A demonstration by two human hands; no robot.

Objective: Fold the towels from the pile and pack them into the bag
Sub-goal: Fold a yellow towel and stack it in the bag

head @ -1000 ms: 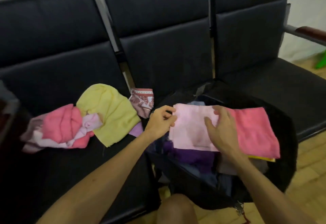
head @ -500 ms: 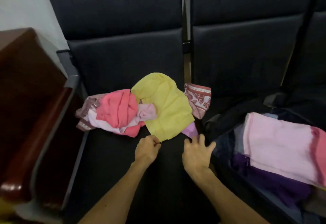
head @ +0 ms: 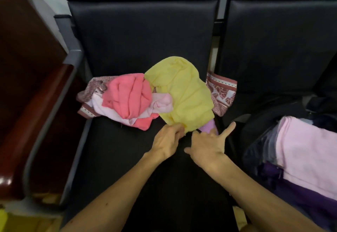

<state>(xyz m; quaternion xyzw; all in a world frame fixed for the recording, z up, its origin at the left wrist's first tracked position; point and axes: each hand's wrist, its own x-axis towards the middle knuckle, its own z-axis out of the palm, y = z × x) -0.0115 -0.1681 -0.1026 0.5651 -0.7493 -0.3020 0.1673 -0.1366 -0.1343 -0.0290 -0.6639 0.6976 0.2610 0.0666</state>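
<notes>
A pile of towels lies on the black seat (head: 127,158). On top are a yellow towel (head: 184,94) and a crumpled pink towel (head: 129,96), with a patterned maroon cloth (head: 221,93) and a lilac piece (head: 209,126) beneath. My left hand (head: 167,140) pinches the near corner of the yellow towel. My right hand (head: 209,144) sits just right of it, fingers spread, touching the towel's near edge and the lilac piece. The black bag (head: 259,125) stands at the right with a folded pale pink towel (head: 306,151) on top and purple cloth (head: 300,191) under it.
A dark wooden armrest (head: 36,104) on a grey metal frame (head: 54,118) borders the seat on the left. Black seat backs rise behind the pile. Yellowish floor shows at the bottom left.
One second ago both hands were on the pink towel in the bag. They have come left to the pile, the view turned with them, and my left hand has taken the yellow towel's corner.
</notes>
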